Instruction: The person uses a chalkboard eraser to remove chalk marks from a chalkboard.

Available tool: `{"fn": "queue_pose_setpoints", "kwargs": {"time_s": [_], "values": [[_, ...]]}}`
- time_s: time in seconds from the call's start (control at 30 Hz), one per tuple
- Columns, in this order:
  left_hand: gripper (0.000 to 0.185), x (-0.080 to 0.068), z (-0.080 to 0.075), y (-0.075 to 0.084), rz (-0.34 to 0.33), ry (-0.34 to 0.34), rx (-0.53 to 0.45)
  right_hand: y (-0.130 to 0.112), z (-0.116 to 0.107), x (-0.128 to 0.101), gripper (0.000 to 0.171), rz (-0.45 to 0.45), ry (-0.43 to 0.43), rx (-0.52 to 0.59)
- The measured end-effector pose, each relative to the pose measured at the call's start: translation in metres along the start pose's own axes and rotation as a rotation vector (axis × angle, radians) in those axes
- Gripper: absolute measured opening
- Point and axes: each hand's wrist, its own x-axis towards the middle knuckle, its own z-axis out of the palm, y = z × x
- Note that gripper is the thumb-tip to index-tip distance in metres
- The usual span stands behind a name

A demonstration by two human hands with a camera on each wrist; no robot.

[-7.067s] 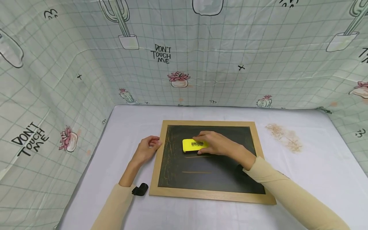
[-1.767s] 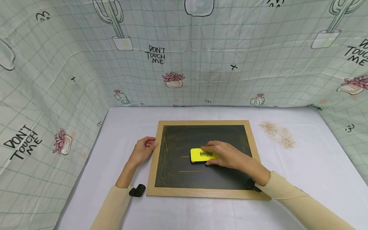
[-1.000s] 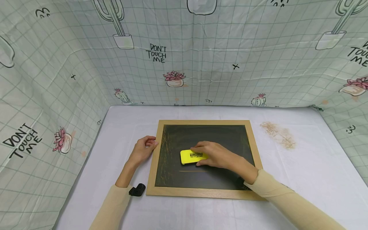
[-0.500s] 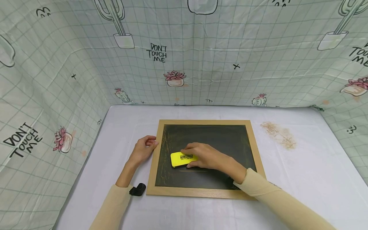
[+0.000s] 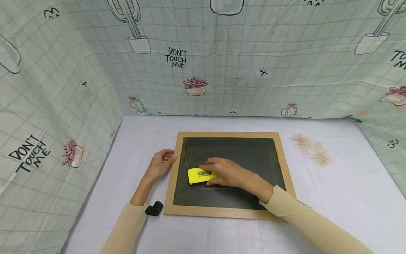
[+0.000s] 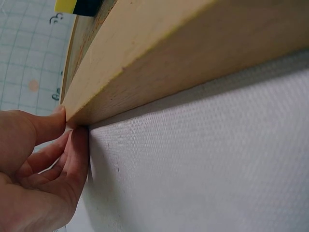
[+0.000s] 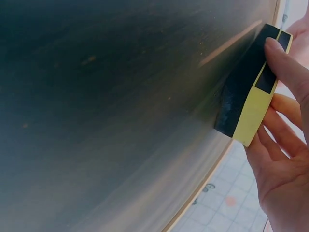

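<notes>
A white cloth covers the table (image 5: 333,197), and a pale green checked curtain (image 5: 253,53) printed with cacti, pink flowers and "DON'T TOUCH ME" closes it in at the back and on both sides. A brownish stain (image 5: 311,150) marks the cloth near the far right.

A chalkboard (image 5: 241,197) in a light wooden frame lies flat at the middle of the table, its long sides running left to right. Faint orange chalk lines show along its left part and as a thin horizontal stroke just below the eraser.

The yellow eraser (image 5: 198,175) sits on the left half of the dark surface, long axis running left to right, tilted slightly, its printed label facing up and its black felt down against the board.

The right hand (image 5: 229,173) holds the eraser's right end, fingers (image 7: 285,63) curled over its top edge and thumb on the near side. The left hand (image 5: 158,165) rests on the cloth at the board's left edge, loosely bent fingers (image 6: 48,126) pressing the wooden frame.
</notes>
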Motion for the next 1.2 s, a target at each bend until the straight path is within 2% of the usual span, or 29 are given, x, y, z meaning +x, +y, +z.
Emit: {"fn": "queue_pose_setpoints", "kwargs": {"time_s": [0.17,0.5,1.2], "values": [[0.032,0.001,0.001,0.0,-0.019,0.005,-0.003,0.004,-0.001,-0.007,0.06,0.014,0.008,-0.006],[0.032,0.002,0.001,-0.001,0.003,0.008,-0.003,0.012,-0.006,-0.026,0.059,0.054,0.038,-0.015],[0.032,0.002,0.001,0.0,-0.001,0.005,-0.01,0.03,-0.012,-0.065,0.057,0.117,0.124,-0.006]]}}
